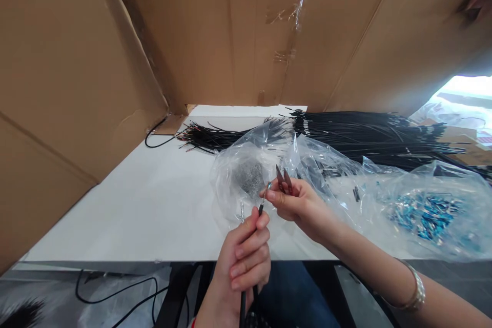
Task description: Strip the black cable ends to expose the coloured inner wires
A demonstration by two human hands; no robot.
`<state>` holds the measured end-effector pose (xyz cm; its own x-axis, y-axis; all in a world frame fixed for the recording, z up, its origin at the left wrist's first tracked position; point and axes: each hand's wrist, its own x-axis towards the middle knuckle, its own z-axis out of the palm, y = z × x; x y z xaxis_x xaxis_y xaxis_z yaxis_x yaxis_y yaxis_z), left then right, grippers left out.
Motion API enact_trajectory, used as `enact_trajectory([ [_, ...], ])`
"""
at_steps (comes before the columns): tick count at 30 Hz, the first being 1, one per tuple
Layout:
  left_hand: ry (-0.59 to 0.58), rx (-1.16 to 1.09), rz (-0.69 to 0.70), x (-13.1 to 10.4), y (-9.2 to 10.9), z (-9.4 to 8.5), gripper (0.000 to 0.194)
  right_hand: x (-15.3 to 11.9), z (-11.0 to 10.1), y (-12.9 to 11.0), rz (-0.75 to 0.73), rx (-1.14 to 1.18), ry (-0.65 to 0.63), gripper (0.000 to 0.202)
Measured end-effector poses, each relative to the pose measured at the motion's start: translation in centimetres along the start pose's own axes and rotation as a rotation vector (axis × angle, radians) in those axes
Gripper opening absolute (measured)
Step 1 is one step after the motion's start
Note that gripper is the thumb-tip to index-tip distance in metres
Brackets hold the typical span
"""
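Observation:
My left hand [248, 256] is closed around a black cable [243, 307]. The cable's upper end pokes out between thumb and forefinger, and its lower part hangs below the fist. Just above that end, my right hand [295, 205] pinches a tiny bluish, shiny piece [269, 185] between thumb and forefinger. Whether this piece is on the cable's wires or only touching them I cannot tell. Small dark-bladed scissors [283, 180] are tucked in the same right hand, blades pointing up and slightly apart; their handles are hidden by the fingers. A second silvery tip [242, 211] shows beside my left thumb.
A transparent bag of small grey metal parts [248, 177] lies behind my hands. Another bag [430, 215] with blue pieces is at right. Bundles of black cables [353, 136] stretch along the back of the white table [126, 205]. Cardboard walls [200, 36] enclose the back and left.

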<state>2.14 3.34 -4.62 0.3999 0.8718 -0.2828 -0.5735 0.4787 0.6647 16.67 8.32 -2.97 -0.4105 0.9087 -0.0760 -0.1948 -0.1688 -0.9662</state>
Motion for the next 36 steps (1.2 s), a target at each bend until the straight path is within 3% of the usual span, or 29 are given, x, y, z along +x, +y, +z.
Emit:
enact_trajectory([
  [4,0.128,0.107,0.113,0.0,-0.5,0.9,0.028,-0.2,0.2,-0.3,-0.024,-0.067,0.081,0.032],
  [12,0.546,0.57,0.412,-0.6,-1.8,1.8,0.019,-0.9,1.1,-0.9,-0.006,-0.317,0.155,0.035],
  [18,0.676,0.746,0.542,-0.8,-2.1,2.4,0.009,-1.1,1.5,-1.2,0.039,-0.299,0.151,0.039],
  [23,0.658,0.693,0.474,-0.7,-1.9,2.4,0.016,-1.3,1.6,-1.4,0.006,-0.301,0.168,0.032],
  [32,0.407,0.447,0.3,-0.4,-0.9,1.5,0.03,-0.5,0.9,0.0,-0.053,-0.284,0.122,0.024],
  [36,0.383,0.424,0.294,-0.3,-0.6,1.3,0.03,-0.4,0.7,-0.3,-0.048,-0.3,0.122,0.025],
])
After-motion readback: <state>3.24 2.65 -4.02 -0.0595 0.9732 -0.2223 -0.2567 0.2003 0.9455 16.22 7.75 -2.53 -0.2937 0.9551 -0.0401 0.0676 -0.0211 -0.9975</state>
